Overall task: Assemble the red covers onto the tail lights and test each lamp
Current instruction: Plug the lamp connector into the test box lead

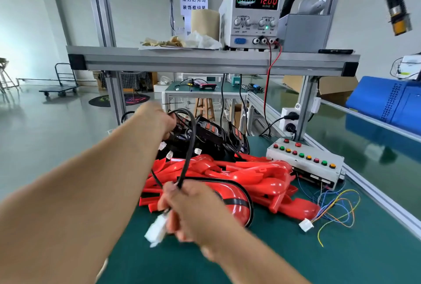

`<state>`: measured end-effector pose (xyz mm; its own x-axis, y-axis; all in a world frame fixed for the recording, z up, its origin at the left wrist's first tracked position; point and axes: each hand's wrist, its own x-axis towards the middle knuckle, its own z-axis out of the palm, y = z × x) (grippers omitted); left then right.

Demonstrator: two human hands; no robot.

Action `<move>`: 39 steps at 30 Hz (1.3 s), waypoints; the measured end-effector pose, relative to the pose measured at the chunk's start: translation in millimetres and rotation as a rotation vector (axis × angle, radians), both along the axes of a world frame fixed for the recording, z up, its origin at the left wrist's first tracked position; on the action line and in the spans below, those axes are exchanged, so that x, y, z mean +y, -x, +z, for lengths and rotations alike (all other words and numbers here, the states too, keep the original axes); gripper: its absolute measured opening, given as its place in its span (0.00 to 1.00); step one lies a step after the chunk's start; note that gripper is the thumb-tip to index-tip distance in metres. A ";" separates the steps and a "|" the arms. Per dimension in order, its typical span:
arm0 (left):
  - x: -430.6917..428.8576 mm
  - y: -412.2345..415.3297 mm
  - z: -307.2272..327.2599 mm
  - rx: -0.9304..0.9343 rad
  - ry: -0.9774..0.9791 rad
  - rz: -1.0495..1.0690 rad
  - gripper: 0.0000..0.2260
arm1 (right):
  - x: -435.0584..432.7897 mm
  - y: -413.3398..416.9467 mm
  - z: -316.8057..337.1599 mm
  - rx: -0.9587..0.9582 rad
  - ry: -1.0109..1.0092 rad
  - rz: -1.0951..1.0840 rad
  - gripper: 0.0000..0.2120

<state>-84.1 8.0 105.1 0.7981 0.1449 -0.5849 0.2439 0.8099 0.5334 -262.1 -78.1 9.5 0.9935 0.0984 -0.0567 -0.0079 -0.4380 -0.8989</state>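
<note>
Your left hand (158, 121) reaches across the green bench (296, 256) to the stack of black tail lights (209, 135) at its far edge. The grip is closed on the nearest one, though the fingers are mostly hidden behind the hand. A black cable (190, 147) loops from that stack down to your right hand (193, 211), which is blurred. Its grip pinches the cable between thumb and fingers, and a white plug (157, 232) hangs just below the hand.

Between your two hands lies a heap of red covers (246, 172), touching the tail lights behind it. One lamp with a red cover and a black rim (238, 204) lies at the near side of the heap, partly behind your right hand.

To the right of the heap stands a white button box (305, 163) with rows of red, green and yellow buttons. Coloured wires (337, 208) run from it across the bench to a second white connector (306, 225).

On the shelf (182, 60) above, a power supply (252, 15) shows 12.00 in red digits, and a red lead (267, 92) drops from it toward the bench.
</note>
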 end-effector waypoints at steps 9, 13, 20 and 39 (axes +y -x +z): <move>51.2 5.1 -22.7 -0.238 -0.322 -0.130 0.03 | -82.7 -29.0 60.1 -0.537 1.139 -0.332 0.15; 9.3 58.4 -18.9 -0.995 -1.254 0.177 0.10 | -66.0 -40.6 38.7 -0.478 1.160 -0.303 0.08; -47.2 98.1 -76.2 -1.215 -2.040 -0.667 0.21 | -53.0 -50.7 -4.0 -0.513 0.906 -0.286 0.13; -26.2 70.7 -123.8 -1.216 -1.722 -0.498 0.07 | -235.5 26.5 -23.8 -0.262 1.122 -0.125 0.06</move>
